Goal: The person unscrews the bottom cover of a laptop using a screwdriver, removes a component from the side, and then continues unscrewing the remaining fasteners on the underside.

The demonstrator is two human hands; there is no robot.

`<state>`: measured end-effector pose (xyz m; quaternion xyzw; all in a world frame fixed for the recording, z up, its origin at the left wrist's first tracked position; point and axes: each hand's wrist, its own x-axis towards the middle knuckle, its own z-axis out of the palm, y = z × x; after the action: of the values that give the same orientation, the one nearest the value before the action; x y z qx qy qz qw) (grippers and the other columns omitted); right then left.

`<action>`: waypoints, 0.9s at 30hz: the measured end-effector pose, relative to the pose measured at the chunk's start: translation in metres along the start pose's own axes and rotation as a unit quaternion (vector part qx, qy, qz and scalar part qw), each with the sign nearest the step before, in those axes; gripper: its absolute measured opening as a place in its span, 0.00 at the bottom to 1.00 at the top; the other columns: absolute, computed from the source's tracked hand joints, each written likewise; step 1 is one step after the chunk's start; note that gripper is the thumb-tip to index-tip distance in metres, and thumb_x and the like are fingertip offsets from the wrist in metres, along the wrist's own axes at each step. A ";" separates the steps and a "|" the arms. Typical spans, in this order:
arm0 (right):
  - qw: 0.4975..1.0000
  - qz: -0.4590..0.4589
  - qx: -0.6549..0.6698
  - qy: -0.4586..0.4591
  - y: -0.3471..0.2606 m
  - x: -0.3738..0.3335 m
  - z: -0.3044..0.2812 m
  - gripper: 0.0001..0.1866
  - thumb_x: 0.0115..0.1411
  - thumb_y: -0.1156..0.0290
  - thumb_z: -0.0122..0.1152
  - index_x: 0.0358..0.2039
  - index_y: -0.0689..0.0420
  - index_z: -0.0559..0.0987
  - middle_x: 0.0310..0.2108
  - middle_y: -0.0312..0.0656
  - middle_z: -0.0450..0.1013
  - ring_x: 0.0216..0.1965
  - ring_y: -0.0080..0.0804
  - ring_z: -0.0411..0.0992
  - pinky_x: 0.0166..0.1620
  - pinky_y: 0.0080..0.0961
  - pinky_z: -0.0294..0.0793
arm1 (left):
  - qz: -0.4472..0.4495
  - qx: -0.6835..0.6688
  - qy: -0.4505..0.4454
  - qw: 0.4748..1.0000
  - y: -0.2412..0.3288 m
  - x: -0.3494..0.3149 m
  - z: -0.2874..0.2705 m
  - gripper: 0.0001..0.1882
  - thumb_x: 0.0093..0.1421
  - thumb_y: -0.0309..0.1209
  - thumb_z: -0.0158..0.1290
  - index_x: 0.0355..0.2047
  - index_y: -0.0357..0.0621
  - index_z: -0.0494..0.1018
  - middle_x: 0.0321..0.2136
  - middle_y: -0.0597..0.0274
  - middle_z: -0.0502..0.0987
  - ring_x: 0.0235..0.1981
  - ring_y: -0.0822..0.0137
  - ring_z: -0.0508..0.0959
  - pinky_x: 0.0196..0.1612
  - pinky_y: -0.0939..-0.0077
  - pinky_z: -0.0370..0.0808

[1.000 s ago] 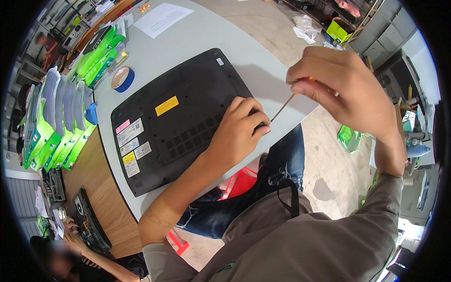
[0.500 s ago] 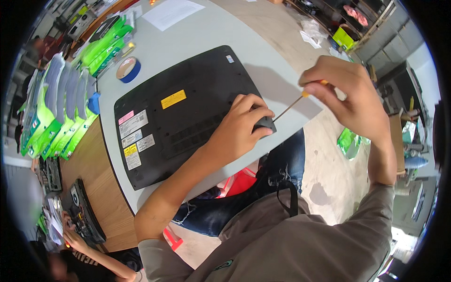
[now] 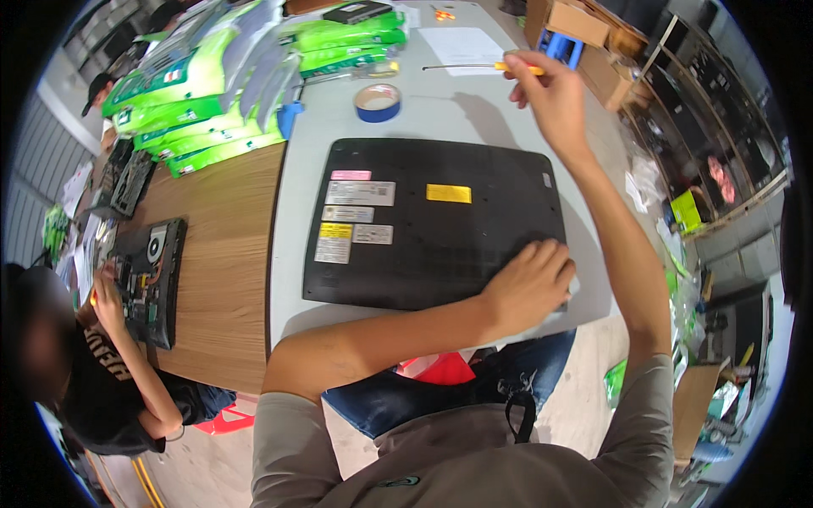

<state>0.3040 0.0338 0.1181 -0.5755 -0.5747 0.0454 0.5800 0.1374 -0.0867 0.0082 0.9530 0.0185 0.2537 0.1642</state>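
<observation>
A black laptop (image 3: 398,271) lies upside down on the grey table, with several labels on its base. My left hand (image 3: 533,284) curls over its near right corner, fingers bent down at the edge; what lies under the fingertips is hidden. Beyond the laptop's far edge my right hand (image 3: 552,100) is raised and closed round the yellow-orange handle of a screwdriver (image 3: 461,67). Its thin shaft points left, above the table and a white sheet of paper (image 3: 474,46). Whether anything sits on the tip is too small to tell.
A roll of blue tape (image 3: 378,102) lies beyond the laptop. Green-and-grey packages (image 3: 195,102) are piled on the wooden table (image 3: 229,254) to the left. There, another person's hand (image 3: 107,300) works at an opened laptop (image 3: 161,279). Metal shelves (image 3: 677,102) stand at right.
My right hand has lifted the screwdriver from the laptop's near right corner and swung it away to the far side. The view has turned. My left hand stays on the corner.
</observation>
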 end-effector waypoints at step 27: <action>0.997 -0.021 -0.019 0.069 -0.093 -0.115 -0.107 0.10 0.70 0.65 0.63 0.40 0.60 0.82 0.28 0.34 0.78 0.25 0.15 0.70 0.28 0.17 0.68 | -0.032 -0.308 0.005 0.951 -0.059 -0.003 -0.049 0.14 0.66 0.20 0.52 0.52 0.38 0.77 0.50 0.50 0.76 0.53 0.53 0.77 0.58 0.63 0.74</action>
<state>0.2857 -0.1447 0.1486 -0.5760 -0.5465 -0.0177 0.6076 0.1134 -0.0164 0.0274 0.8540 -0.0288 0.2461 0.4575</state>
